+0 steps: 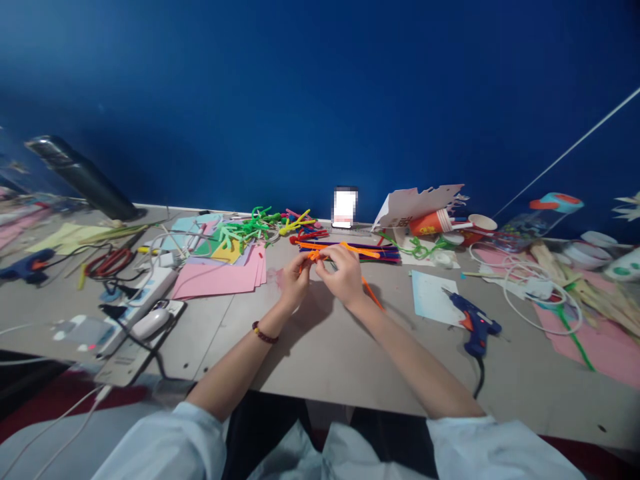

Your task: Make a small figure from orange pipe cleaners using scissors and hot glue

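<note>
Both hands meet above the middle of the table, pinching an orange pipe cleaner (314,255) that looks twisted into a small bunch. My left hand (295,280) closes on it from the left, a beaded bracelet on its wrist. From the right, my right hand (344,275) grips it with thumb and fingers. A loose orange length (373,293) sticks out below the right wrist, partly hidden. Just behind the hands lies a bundle of dark purple and blue pipe cleaners (385,253), with red pipe cleaners (307,236) beside it.
Pink paper sheets (215,277), green pipe cleaners (255,225) and a power strip (137,307) lie left. A phone (345,207) stands against the blue wall. To the right are a blue glue gun (475,323), light blue paper (433,300) and paper cups (431,223).
</note>
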### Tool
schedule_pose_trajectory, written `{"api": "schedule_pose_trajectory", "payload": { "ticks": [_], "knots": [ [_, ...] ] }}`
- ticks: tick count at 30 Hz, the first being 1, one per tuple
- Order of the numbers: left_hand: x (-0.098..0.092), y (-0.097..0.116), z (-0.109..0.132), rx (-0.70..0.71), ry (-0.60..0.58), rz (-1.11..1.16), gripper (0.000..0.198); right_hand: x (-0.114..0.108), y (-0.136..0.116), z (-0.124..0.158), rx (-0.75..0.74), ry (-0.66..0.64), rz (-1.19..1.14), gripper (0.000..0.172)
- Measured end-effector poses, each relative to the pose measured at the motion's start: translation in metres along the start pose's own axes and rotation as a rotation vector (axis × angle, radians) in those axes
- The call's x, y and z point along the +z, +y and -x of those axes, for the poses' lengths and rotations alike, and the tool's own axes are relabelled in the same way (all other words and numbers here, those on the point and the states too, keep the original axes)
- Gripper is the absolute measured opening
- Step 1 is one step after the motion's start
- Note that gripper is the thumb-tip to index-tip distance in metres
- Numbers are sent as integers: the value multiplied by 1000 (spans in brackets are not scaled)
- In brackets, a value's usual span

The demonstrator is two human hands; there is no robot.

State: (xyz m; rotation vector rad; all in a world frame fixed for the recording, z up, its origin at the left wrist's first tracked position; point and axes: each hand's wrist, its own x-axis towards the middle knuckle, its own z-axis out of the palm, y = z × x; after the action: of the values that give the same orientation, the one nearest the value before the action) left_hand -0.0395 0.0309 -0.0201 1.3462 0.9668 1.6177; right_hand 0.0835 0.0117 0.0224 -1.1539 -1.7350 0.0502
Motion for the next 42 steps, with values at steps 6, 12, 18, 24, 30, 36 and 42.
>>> {"api": "schedule_pose_trajectory", "payload": {
  "ticks": [6, 12, 18, 24, 30, 36, 42],
  "knots": [
    [2, 5, 2, 28, 8, 1, 13, -3, 1, 0, -120, 10, 73, 14],
    [1, 2, -1, 7, -46, 50, 17, -12, 8, -7, -281, -82, 122, 17],
    [-1, -1, -5, -30, -181, 132, 23, -20, 9, -10, -130, -93, -59, 15],
    [2, 7, -5, -93, -161, 155, 21, -33, 15, -22, -100, -294, -215, 19],
    [3, 9, -5, -129, -164, 170, 25, -34, 20, -25, -122, -372, -206, 16],
    [3, 12, -4, -86, -162, 110, 29, -34, 13, -22, -79, -275, -188, 11],
    [6, 11, -2, -95, -73, 105, 28, -20, 13, -14, -29, -250, -220, 11]
  ]
}}
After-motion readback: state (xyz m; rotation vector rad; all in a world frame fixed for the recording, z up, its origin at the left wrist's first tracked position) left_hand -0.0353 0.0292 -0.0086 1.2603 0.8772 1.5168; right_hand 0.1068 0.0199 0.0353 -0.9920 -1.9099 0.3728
